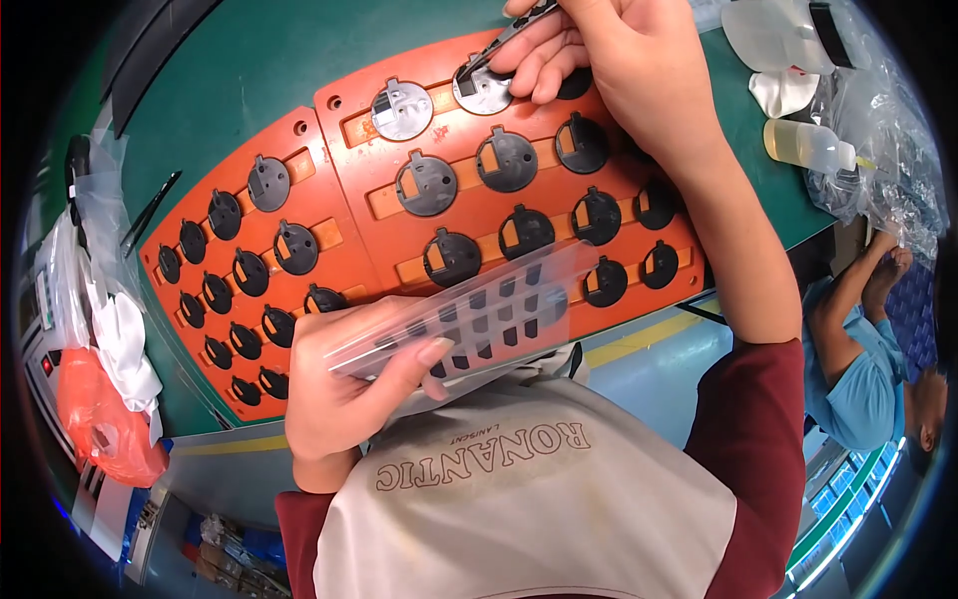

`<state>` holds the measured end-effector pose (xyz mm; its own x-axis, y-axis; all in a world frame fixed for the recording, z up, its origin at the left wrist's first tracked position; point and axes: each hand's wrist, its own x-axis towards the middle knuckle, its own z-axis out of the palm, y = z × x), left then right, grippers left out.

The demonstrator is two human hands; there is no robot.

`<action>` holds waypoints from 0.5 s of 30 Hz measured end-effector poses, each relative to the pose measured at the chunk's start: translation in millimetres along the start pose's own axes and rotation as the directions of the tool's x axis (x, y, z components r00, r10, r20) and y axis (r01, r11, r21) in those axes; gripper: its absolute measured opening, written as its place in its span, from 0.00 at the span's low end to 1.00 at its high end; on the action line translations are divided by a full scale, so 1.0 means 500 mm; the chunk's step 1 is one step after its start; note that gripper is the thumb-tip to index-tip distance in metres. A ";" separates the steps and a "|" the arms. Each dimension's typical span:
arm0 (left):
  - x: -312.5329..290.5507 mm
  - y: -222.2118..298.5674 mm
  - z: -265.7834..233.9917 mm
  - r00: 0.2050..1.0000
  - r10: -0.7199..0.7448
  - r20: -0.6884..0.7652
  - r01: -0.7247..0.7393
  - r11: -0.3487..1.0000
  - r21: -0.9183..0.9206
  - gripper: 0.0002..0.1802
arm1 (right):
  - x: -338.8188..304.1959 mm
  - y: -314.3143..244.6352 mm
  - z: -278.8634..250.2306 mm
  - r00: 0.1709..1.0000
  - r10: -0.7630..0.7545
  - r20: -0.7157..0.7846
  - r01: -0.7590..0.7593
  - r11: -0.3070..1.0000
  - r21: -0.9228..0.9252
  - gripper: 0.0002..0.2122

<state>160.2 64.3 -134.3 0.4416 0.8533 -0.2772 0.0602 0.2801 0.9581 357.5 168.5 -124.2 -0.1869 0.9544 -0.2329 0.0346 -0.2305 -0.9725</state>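
My right hand is closed on a pair of dark tweezers. Their tips meet a small dark piece at the left part of a silver-faced disc; whether they grip it is hard to tell. Beside it on the left sits another silver-faced disc, with a pale square on it. In my left hand, pinched between thumb and fingers, is a clear plastic sheet carrying rows of small black pieces. It slants over the near edge of the orange tray, where several black discs lie in rows.
The tray, in two joined sections, rests on a green tabletop. At right stand a bottle of yellowish liquid and crumpled clear plastic. A red plastic bag hangs at left. Another person in blue sits at far right.
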 end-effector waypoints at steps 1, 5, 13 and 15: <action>0.000 -0.001 0.000 1.000 -0.002 0.001 0.002 1.000 0.003 0.06 | -0.001 -0.001 0.000 1.000 0.007 -0.002 -0.007 1.000 -0.011 0.15; -0.001 0.002 0.000 1.000 -0.017 -0.002 0.017 1.000 0.008 0.06 | -0.003 -0.010 0.007 0.999 0.030 -0.023 -0.030 0.999 -0.028 0.15; -0.004 0.000 0.002 1.000 -0.012 -0.015 0.011 1.000 -0.029 0.07 | -0.008 -0.005 -0.001 0.992 0.042 -0.121 -0.042 0.999 -0.001 0.15; -0.004 -0.003 0.003 1.000 -0.007 -0.006 0.007 1.000 -0.021 0.07 | -0.008 0.001 -0.001 0.994 0.031 -0.106 -0.031 1.000 -0.004 0.15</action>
<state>160.4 61.6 -135.1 0.4362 0.8539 -0.2840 0.0446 0.2947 0.9545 358.7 164.9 -123.7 -0.0803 0.9617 -0.2622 0.0442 -0.2594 -0.9648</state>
